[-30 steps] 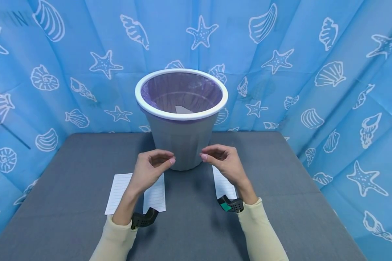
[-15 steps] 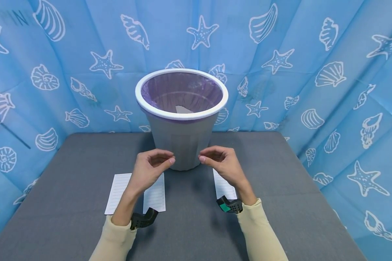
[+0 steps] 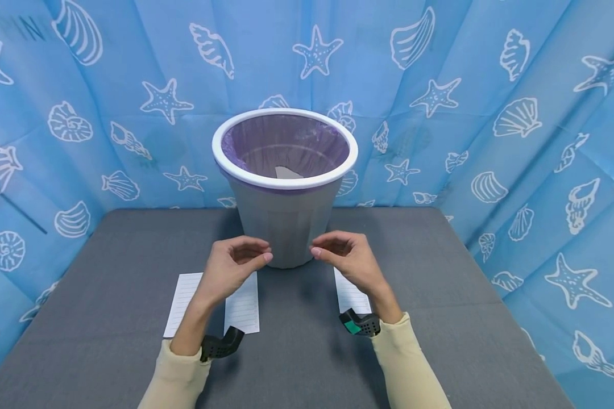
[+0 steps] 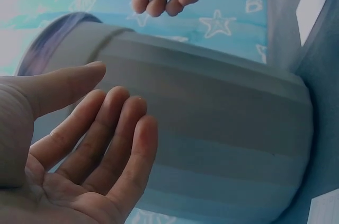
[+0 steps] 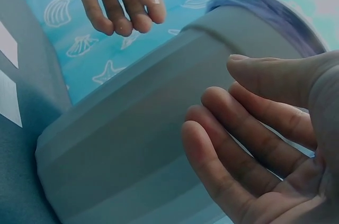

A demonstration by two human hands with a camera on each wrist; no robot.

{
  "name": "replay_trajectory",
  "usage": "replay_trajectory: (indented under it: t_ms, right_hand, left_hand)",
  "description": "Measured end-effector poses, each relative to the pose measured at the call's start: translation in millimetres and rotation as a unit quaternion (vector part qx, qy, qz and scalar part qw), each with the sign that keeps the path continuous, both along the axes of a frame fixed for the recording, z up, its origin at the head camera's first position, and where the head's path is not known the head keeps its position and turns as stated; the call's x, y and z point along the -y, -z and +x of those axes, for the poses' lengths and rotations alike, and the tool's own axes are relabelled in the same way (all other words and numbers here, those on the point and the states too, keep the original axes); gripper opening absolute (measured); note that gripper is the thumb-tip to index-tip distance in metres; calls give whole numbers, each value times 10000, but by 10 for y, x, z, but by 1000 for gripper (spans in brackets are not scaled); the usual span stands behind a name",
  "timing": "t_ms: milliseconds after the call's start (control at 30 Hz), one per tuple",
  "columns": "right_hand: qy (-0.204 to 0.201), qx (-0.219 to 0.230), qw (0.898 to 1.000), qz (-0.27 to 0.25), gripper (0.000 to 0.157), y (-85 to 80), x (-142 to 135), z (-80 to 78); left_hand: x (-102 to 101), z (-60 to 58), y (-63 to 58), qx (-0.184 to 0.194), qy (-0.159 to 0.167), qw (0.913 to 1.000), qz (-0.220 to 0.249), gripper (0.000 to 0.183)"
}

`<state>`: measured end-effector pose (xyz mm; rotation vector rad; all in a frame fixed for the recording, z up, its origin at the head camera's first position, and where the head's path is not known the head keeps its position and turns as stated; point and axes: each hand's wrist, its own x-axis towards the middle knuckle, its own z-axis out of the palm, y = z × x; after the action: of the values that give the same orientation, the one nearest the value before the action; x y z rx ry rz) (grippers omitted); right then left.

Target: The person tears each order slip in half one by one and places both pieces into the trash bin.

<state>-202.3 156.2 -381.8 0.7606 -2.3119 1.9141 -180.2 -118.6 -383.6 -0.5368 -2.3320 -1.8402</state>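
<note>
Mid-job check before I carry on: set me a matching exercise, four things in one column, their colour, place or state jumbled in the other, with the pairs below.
1. Bin
2. Liner
3. Right hand
4. Lined sheets

A. Holding nothing
B. Purple, inside the bin
C. White, lying on the table
D. Grey, standing on the table

Pairs: 1-D, 2-B, 3-A, 4-C

Cloth-topped grey desk (image 3: 297,358). White-rimmed grey bin (image 3: 286,224) stands upright just beyond left fingers (image 3: 247,242) and right fingers (image 3: 332,237). Left lined sheet (image 3: 182,301) and middle lined sheet (image 3: 243,305) lie flat, nearside of left fingers; right lined sheet (image 3: 350,293) nearside of right fingers.
</note>
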Motion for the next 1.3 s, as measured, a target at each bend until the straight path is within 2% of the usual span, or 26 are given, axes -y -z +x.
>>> replay_trajectory:
  t_ms: [200,400,600,833,1000,1133,1300]
  right_hand:
    - [-8,87,9999,126,17,65,39,-29]
    - [-34,284,9993,242,18,205,117,-82]
    - [-129,360,9979,516,25,380,293,-100]
    - [-531,365,9959,639,28,622,588,-65]
    - [-673,513,9938,722,33,799,741,-27]
    - [-638,543,9912,1024,34,927,822,-8]
    - [-511,480,9880,1377,35,1001,881,20]
  left_hand:
    - [59,-35,58,110,-21,9996,-243,30]
    - [226,-134,215,258,-199,9965,-771,36]
    - [450,-250,395,474,-392,9889,-1352,41]
    - [639,-315,546,701,-449,9762,-2000,49]
    - [623,-372,655,827,-378,9631,-2533,51]
    - [550,-404,752,715,-137,9560,-2843,51]
    - [472,-414,817,572,-21,9495,-3085,54]
